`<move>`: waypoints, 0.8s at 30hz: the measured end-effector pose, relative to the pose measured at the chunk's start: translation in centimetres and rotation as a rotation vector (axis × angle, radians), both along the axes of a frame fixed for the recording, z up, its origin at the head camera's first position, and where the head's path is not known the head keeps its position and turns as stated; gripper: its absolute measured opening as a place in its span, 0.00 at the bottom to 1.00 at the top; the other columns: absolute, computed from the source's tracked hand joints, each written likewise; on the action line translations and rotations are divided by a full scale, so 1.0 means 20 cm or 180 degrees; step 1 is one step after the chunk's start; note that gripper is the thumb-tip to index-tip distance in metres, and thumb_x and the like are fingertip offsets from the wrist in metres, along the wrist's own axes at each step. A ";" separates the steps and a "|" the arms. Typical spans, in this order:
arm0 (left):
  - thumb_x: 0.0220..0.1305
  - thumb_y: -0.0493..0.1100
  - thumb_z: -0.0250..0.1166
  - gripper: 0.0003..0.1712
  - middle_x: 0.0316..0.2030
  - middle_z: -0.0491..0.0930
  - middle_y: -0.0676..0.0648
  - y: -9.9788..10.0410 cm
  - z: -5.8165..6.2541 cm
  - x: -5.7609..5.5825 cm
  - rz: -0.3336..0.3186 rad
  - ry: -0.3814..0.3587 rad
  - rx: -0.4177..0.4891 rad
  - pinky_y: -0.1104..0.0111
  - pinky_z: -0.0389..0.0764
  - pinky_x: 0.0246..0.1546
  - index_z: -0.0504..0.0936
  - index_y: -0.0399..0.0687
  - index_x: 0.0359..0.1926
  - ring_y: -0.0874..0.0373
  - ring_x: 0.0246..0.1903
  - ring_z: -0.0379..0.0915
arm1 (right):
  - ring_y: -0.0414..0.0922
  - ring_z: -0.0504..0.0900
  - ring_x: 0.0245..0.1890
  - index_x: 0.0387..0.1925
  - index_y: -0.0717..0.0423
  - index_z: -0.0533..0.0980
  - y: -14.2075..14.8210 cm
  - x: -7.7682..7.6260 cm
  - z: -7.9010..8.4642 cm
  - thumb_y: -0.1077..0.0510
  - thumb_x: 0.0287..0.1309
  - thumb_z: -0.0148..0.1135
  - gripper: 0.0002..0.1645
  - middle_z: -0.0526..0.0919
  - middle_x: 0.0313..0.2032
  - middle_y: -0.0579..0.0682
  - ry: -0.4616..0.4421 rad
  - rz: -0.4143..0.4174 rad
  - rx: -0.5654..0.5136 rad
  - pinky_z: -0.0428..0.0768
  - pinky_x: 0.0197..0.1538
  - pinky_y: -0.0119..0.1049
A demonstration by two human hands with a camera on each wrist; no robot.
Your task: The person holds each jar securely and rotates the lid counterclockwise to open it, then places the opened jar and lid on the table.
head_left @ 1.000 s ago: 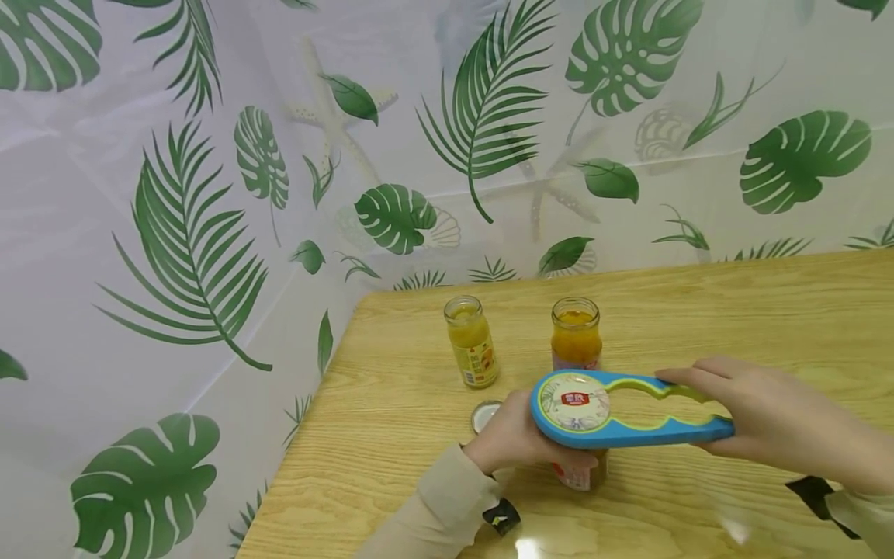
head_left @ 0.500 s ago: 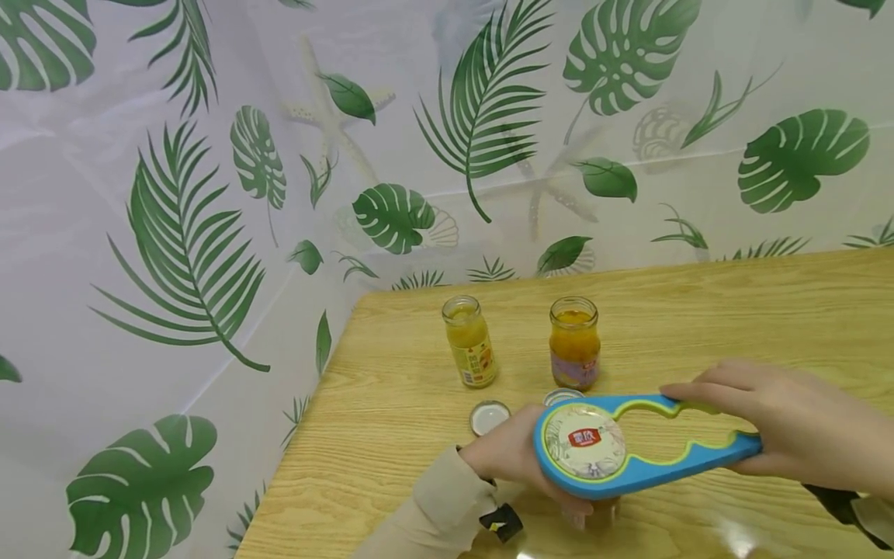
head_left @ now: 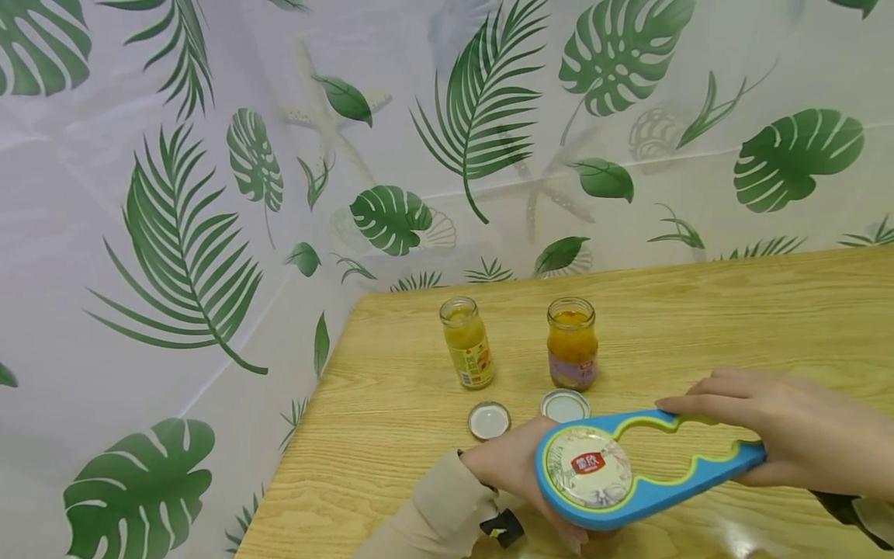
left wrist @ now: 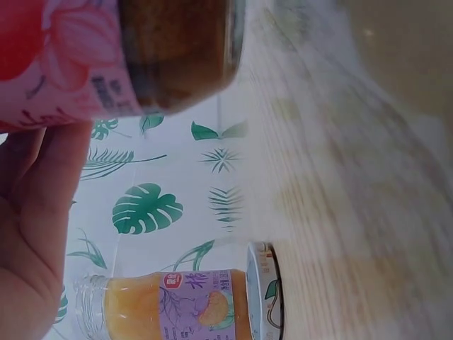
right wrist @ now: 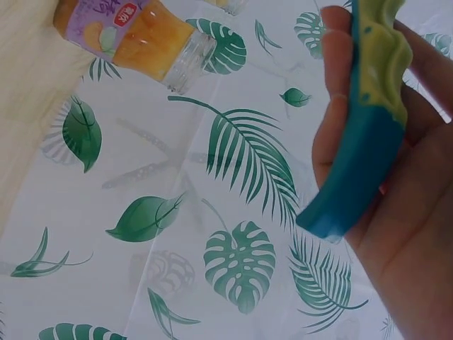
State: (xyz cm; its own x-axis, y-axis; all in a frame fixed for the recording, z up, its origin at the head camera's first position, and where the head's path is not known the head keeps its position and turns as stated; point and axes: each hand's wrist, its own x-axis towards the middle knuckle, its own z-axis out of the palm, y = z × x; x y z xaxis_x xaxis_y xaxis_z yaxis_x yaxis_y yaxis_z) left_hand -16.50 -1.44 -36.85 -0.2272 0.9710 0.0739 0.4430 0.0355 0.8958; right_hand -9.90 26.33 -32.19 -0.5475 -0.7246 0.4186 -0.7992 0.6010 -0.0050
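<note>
My left hand (head_left: 513, 458) holds a jar with a pink label (left wrist: 78, 64) and brown contents, raised off the table in the left wrist view. A blue jar opener (head_left: 670, 497) with a yellow-green toothed inner edge fits around its cream lid (head_left: 590, 468), which bears a red logo. My right hand (head_left: 789, 427) grips the opener's handle end at the right, fingers on one side and thumb on the other. From the head view, the jar's body is hidden under the opener and left hand.
Two lidless glass jars stand behind on the wooden table (head_left: 733, 326): one of yellow contents (head_left: 469, 345), one of orange with a purple label (head_left: 573, 349). Before them lie two loose lids, the left lid (head_left: 489, 420) and the right lid (head_left: 564, 405). A leaf-patterned sheet backs the table.
Both hands have moved towards me with the jar and opener. The opener's handle has swung, now slanting up to the right. The right loose lid and orange jar's label have come into view.
</note>
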 end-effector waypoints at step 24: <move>0.30 0.21 0.71 0.42 0.48 0.73 0.40 -0.01 0.10 0.05 0.0132 -0.0251 0.0128 0.73 0.66 0.51 0.67 0.31 0.53 0.70 0.45 0.68 | 0.32 0.68 0.31 0.52 0.47 0.71 0.02 -0.01 -0.01 0.48 0.27 0.74 0.42 0.73 0.37 0.38 -0.0245 -0.0179 0.0054 0.72 0.23 0.27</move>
